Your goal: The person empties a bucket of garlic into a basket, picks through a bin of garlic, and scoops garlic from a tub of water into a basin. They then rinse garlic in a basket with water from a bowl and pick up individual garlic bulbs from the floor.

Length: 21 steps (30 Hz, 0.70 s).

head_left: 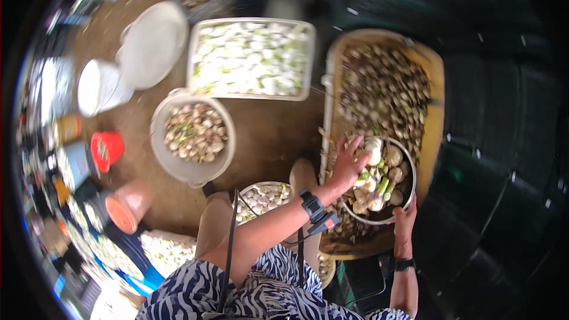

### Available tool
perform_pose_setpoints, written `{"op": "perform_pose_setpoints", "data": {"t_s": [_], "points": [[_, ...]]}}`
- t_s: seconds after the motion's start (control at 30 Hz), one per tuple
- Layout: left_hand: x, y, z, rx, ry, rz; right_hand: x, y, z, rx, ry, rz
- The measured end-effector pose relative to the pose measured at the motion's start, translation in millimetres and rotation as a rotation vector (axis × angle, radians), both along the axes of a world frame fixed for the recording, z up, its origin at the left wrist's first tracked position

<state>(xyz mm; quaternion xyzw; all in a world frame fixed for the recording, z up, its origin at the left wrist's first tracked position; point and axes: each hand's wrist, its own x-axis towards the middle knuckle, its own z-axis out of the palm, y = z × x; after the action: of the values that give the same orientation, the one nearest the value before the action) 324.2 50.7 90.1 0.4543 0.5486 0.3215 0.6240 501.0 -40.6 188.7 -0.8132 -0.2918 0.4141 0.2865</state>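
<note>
A round metal bowl holds garlic bulbs, some with green stem stubs. My right hand grips the bowl's lower right rim. At the bowl's upper left edge is my left hand, its fingers spread against a white garlic bulb; the fingers do not look closed around it. The bowl is over the near part of a long yellowish tub, where many small brownish bulbs lie. Between my knees stands a bucket of pale bulbs.
A white rectangular crate full of whitish-green pieces stands ahead. Left of it are a round grey-white basin of bulbs, a pale lid-like disc, a white bucket, a red bucket and an orange-brown pot. Dark sheeting borders the right.
</note>
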Motion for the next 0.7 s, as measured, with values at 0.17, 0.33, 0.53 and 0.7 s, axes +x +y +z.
{"op": "perform_pose_setpoints", "data": {"t_s": [0.17, 0.33, 0.53, 0.7], "points": [[-180.0, -35.4, -35.6, 0.217, 0.454, 0.282, -147.2, 23.8, -37.4, 0.077, 0.022, 0.383], [-362.6, -78.9, -68.8, -0.061, -0.656, 1.181, -351.3, 79.1, -71.4, -0.314, -0.539, 0.958], [-460.7, -153.0, -143.8, -0.596, -0.06, 1.29, -504.2, 110.0, -197.5, -0.008, -0.774, 1.274], [-478.8, -243.7, -199.0, -0.649, -0.01, 1.303, -584.8, 85.6, -206.1, 0.054, -0.751, 1.449]]}}
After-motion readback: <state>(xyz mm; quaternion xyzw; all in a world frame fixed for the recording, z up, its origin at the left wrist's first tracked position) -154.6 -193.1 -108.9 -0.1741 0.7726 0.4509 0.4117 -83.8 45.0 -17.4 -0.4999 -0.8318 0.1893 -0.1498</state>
